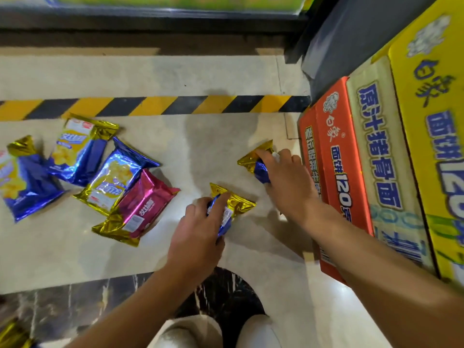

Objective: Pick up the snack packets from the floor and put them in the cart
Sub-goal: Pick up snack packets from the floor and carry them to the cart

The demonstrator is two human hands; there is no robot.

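Several snack packets lie on the pale tiled floor. My left hand (198,227) grips a blue and gold packet (236,204) near the middle. My right hand (283,174) grips another blue and gold packet (253,159) beside the orange carton. To the left lie three blue and gold packets (82,146) (115,177) (22,182) and a pink and gold packet (143,207). A gold corner of one more packet (12,335) shows at the bottom left. No cart is in view.
Stacked cartons stand at the right: an orange one (341,156) and yellow ones (426,116). A yellow and black striped tape (150,105) crosses the floor. A dark shelf base (150,23) runs along the top. My knees (216,332) are at the bottom.
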